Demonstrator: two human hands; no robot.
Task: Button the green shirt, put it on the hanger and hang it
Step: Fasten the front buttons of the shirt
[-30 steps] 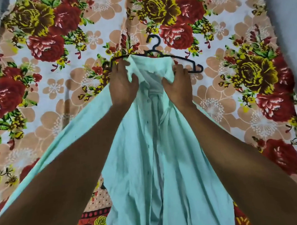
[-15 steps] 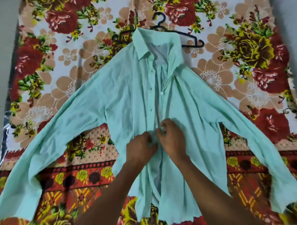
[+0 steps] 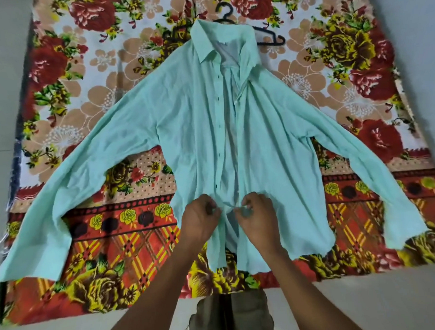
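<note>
Hands meet low on the front of the garment: the left hand (image 3: 201,219) pinches the edge of the panel that carries the dark buttonholes, while the right hand (image 3: 254,214) pinches the facing edge, a small fold of cloth caught between its fingertips (image 3: 244,208). Both sets of fingers are curled tight on fabric, and the two edges sit near each other but are not yet joined. Whether a button is actually between the fingers is too small to tell.

Spread beneath them is the pale mint-green long-sleeved cotton shirt (image 3: 190,131), lying face up with sleeves flung wide and the front open from collar to hem. It rests on a floral bedsheet of red and yellow roses (image 3: 343,47), itself spread on a pale floor (image 3: 367,303). A thin black plastic hanger (image 3: 268,35) lies on the sheet, partly under the collar, its hook pointing away.

Buttoning looks to be only beginning, at a low button; nothing along the placket appears fastened. Next, the right edge needs to be drawn over the left so button and hole line up, then pushed through, working upward toward the collar.
</note>
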